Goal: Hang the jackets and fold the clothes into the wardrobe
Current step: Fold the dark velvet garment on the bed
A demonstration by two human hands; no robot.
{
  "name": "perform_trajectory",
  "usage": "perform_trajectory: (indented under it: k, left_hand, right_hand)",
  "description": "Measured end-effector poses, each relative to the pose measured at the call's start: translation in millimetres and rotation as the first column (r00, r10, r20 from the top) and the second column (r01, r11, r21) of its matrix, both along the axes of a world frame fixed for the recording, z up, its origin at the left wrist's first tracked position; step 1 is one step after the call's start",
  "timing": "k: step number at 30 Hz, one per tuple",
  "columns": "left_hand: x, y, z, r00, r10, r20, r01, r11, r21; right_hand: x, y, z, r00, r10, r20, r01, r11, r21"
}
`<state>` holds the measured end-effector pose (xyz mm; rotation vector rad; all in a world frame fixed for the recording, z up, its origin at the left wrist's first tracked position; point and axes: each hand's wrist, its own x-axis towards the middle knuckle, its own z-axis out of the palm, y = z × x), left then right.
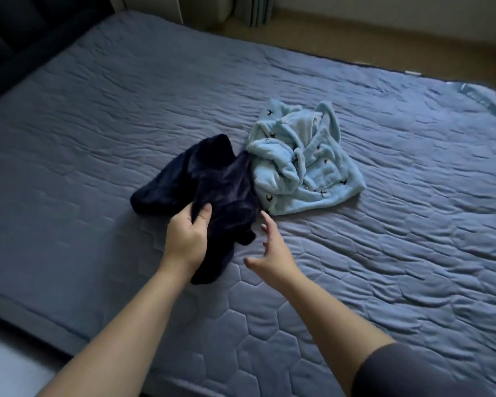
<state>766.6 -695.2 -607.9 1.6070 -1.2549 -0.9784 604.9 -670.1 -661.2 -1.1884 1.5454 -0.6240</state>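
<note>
Nearest the camera, two bare forearms reach out over the quilted bed [355, 282], the landmark here. The left hand [187, 239] is closed on a bunched fold of the dark navy fleece garment [212, 184], lifting that near part slightly off the bed, apparently to shake it out for folding. The right hand [272, 247] hovers just beside the garment's near edge, fingers spread and holding nothing, seemingly ready to catch a second corner. Farther across the bed, touching the navy piece, the light blue fleece garment with small dark prints [304, 164] lies crumpled, not yet folded. No wardrobe is visible
</note>
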Motion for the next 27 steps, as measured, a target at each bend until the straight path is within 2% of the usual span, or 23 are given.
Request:
perform_trajectory:
  k: [4, 8, 11, 14, 16, 17, 19, 20, 22, 24, 26, 27]
  left_hand:
    - [-35.3, 17.2, 107.0, 0.982, -0.141, -0.129, 0.142, 0.990, 0.000]
    - [-67.5, 49.0, 218.9, 0.959, -0.157, -0.236, 0.171, 0.984, 0.043]
    - [-90.5, 75.0, 304.7, 0.975, -0.153, -0.161, 0.169, 0.982, 0.089]
    - [-110.9, 101.1, 371.7, 0.975, -0.200, -0.097, 0.216, 0.953, 0.212]
    - [-114.2, 114.3, 405.7, 0.953, -0.294, 0.070, 0.265, 0.925, 0.273]
    - [-113.8, 120.2, 420.4, 0.899, -0.364, 0.243, 0.293, 0.913, 0.286]
    - [-118.0, 132.6, 445.5, 0.647, -0.471, 0.600, 0.376, 0.881, 0.286]
    - [-123.6, 139.6, 454.9, 0.522, -0.496, 0.693, 0.430, 0.856, 0.288]
    - [-134.7, 150.9, 467.6, 0.373, -0.528, 0.763, 0.532, 0.795, 0.290]
    - [-142.2, 159.9, 476.3, 0.290, -0.537, 0.792, 0.622, 0.735, 0.270]
    - [-146.8, 165.9, 483.8, 0.175, -0.478, 0.861, 0.719, 0.659, 0.220]
    - [-150.5, 167.4, 485.6, 0.088, -0.417, 0.904, 0.766, 0.609, 0.206]
  right_hand:
    - [-26.4, 12.7, 97.9, 0.990, 0.125, -0.059, -0.136, 0.953, -0.272]
    - [-80.7, 44.4, 200.8, 0.991, 0.087, -0.105, -0.124, 0.897, -0.425]
    - [-129.0, 74.8, 279.5, 0.990, 0.048, -0.130, -0.102, 0.891, -0.442]
    - [-171.4, 107.9, 352.0, 0.979, 0.148, -0.141, -0.193, 0.900, -0.391]
    - [-200.0, 127.2, 394.9, 0.971, 0.194, -0.137, -0.232, 0.902, -0.364]
    - [-215.0, 136.5, 414.0, 0.966, 0.201, -0.162, -0.247, 0.900, -0.360]
    - [-241.5, 154.9, 446.0, 0.948, 0.191, -0.254, -0.278, 0.885, -0.373]
    - [-252.4, 164.1, 458.7, 0.925, 0.191, -0.328, -0.317, 0.863, -0.393]
    - [-268.9, 181.6, 482.1, 0.806, 0.227, -0.546, -0.486, 0.780, -0.394]
    - [-285.5, 195.3, 500.6, 0.585, 0.252, -0.771, -0.642, 0.725, -0.250]
    - [-304.6, 201.7, 515.0, 0.385, 0.225, -0.895, -0.690, 0.714, -0.118]
    - [-314.4, 202.9, 520.1, 0.344, 0.202, -0.917, -0.673, 0.735, -0.090]
